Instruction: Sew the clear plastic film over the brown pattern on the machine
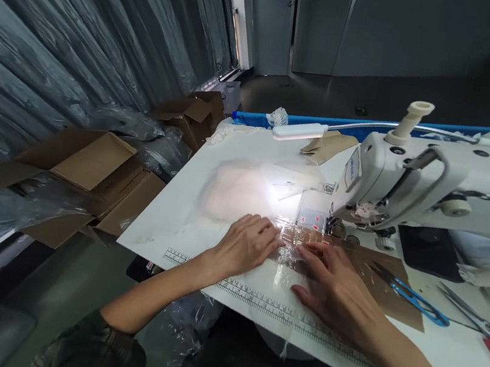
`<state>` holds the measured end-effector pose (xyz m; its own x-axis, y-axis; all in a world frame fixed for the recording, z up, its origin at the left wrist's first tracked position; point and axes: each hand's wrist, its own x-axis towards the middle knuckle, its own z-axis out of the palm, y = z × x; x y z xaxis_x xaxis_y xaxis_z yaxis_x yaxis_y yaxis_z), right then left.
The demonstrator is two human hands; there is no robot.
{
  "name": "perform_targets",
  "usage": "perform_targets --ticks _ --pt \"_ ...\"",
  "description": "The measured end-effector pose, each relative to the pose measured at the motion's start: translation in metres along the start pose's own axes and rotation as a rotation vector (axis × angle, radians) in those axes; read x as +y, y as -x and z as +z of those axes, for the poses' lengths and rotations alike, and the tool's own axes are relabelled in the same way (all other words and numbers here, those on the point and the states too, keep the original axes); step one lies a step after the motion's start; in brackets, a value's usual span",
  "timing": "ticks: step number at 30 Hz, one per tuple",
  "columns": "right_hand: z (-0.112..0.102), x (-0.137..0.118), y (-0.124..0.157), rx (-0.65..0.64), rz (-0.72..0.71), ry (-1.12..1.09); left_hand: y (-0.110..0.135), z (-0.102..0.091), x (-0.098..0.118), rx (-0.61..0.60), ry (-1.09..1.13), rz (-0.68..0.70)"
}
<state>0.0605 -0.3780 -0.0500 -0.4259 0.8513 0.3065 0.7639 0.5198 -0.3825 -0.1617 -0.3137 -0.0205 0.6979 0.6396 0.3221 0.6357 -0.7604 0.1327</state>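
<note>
A glossy clear plastic piece (pixel 286 252) lies on the white table in front of the sewing machine (pixel 362 170), over a brown cardboard sheet (pixel 359 262). My left hand (pixel 248 242) has its fingers curled together at the left edge of the plastic, pinching it. On the other side, my right hand (pixel 334 279) rests with fingers stretched and thumb apart, fingertips touching the plastic. Small red marks show on a pale plate (pixel 311 218) beside the needle area. Glare hides the fine detail of the plastic.
Blue-handled scissors (pixel 421 300) and larger metal shears (pixel 474 313) lie to the right. A lamp (pixel 299 131) hangs over the table's far side. A printed ruler (pixel 255 297) runs along the front edge. Opened cardboard boxes (pixel 92 160) stand on the left.
</note>
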Motion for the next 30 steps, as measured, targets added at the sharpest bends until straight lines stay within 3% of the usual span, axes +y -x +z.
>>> perform_targets --ticks 3,6,8,11,13,17,19,21,25,30 --pt "0.001 -0.005 0.003 -0.040 -0.036 -0.006 -0.006 0.002 -0.017 -0.015 -0.137 -0.074" --pt "-0.003 -0.004 0.008 -0.201 -0.038 -0.094 -0.010 0.005 -0.029 -0.060 -0.062 -0.111" --pt "-0.009 -0.002 0.011 -0.259 0.001 -0.171 -0.011 0.002 -0.033 -0.025 0.137 -0.158" --pt "-0.017 -0.003 0.009 -0.185 0.121 -0.313 -0.010 -0.007 -0.041 0.091 0.563 -0.298" --pt "-0.019 -0.007 0.001 -0.052 0.244 -0.386 -0.010 -0.016 -0.049 0.268 0.811 -0.457" --pt "-0.010 -0.016 -0.042 0.249 0.442 -0.473 -0.010 -0.036 -0.075 0.879 1.161 -0.731" --pt "0.000 -0.019 -0.073 0.335 0.425 -0.467 -0.009 -0.047 -0.086 1.104 1.229 -0.724" --pt "0.011 -0.020 -0.099 0.304 0.342 -0.422 -0.004 -0.058 -0.090 1.196 1.227 -0.651" --pt "0.026 -0.019 -0.115 0.207 0.158 -0.251 0.005 -0.072 -0.079 1.084 1.168 -0.562" --pt "0.013 -0.013 -0.071 0.217 0.173 -0.251 -0.001 -0.063 -0.046 0.747 1.057 -0.541"
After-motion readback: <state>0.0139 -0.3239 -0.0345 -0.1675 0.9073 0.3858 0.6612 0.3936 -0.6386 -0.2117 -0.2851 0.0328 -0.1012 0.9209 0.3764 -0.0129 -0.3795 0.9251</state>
